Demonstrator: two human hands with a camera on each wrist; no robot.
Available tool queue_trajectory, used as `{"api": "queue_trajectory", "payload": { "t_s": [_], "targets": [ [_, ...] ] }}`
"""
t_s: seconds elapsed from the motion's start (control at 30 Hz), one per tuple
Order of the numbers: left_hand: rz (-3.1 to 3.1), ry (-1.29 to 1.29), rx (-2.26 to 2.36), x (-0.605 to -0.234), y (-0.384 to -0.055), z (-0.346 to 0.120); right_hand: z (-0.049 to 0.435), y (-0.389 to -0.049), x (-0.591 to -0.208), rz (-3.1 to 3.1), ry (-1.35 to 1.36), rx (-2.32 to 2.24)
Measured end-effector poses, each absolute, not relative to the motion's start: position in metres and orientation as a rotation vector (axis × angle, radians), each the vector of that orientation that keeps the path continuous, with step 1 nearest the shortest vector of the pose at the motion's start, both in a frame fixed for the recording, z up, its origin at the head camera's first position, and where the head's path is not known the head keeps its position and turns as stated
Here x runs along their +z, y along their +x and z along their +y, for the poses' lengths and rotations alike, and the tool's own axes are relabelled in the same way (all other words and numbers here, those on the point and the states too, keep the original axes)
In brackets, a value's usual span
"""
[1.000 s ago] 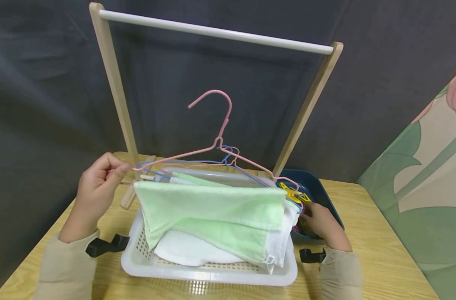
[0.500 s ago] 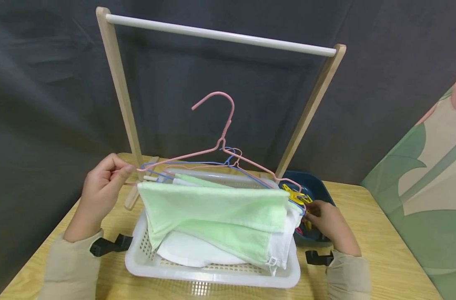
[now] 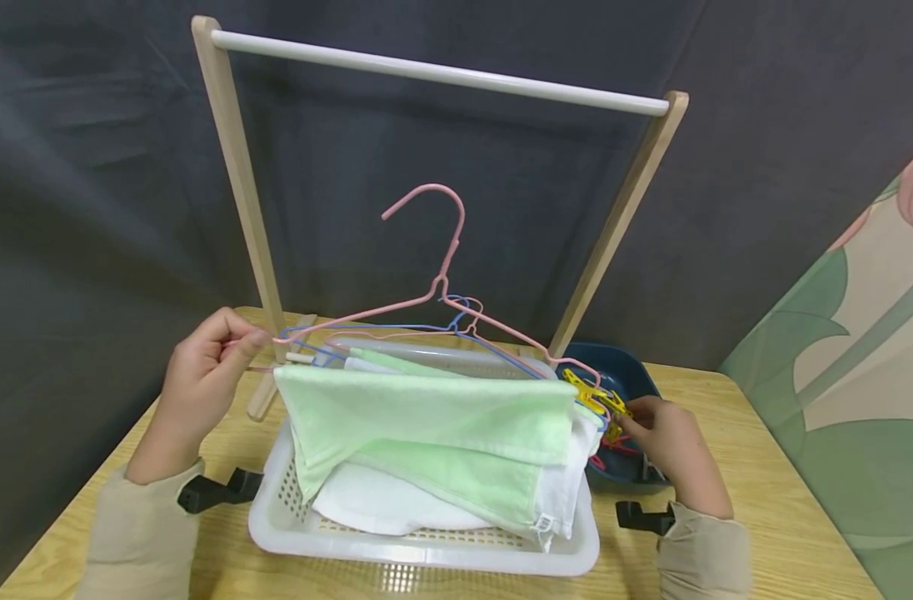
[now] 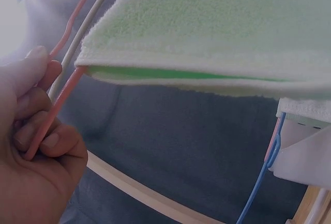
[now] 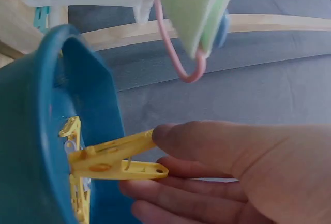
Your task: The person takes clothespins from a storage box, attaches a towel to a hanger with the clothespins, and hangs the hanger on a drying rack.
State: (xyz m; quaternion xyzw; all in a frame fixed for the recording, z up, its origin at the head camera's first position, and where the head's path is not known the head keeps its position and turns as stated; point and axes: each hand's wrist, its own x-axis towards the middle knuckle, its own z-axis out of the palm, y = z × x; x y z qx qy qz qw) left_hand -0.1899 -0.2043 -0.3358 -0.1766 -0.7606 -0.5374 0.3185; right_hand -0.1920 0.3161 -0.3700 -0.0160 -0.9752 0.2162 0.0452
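My left hand (image 3: 205, 379) grips the left end of a pink wire hanger (image 3: 362, 312), its fingers curled round the wire. Over the hanger's lower bar hangs a folded light green towel (image 3: 434, 408); its edge and the pink wire (image 4: 56, 110) also show in the left wrist view. My right hand (image 3: 670, 437) is over the dark blue bin (image 3: 629, 367) on the right. Thumb and fingers pinch the ends of a yellow clothespin (image 5: 101, 164) in the right wrist view. More yellow clothespins (image 5: 74, 128) lie behind it in the bin.
A white perforated basket (image 3: 426, 550) under the towel holds more white and green cloth. Behind it are a blue hanger (image 3: 374, 326) and another pink one. A wooden stand with a white rod (image 3: 441, 73) rises at the back. Pink clips (image 3: 621, 447) lie in the bin.
My right hand has moved a little right and a yellow clothespin now shows at its fingertips. The left hand keeps its hold on the pink hanger. The whole view has shifted slightly.
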Motion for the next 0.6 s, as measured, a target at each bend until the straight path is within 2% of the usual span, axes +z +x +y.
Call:
{"api": "queue_trajectory", "payload": {
  "t_s": [0.43, 0.6],
  "targets": [
    [-2.040, -0.469, -1.389, -0.339, -0.194, -0.206, 0.306, -0.177, -0.353, -2.853, 0.016, 0.660],
    [-2.032, -0.484, -1.398, -0.338, -0.194, -0.206, 0.300, -0.171, -0.344, -2.722, -0.059, 0.681]
  ]
}}
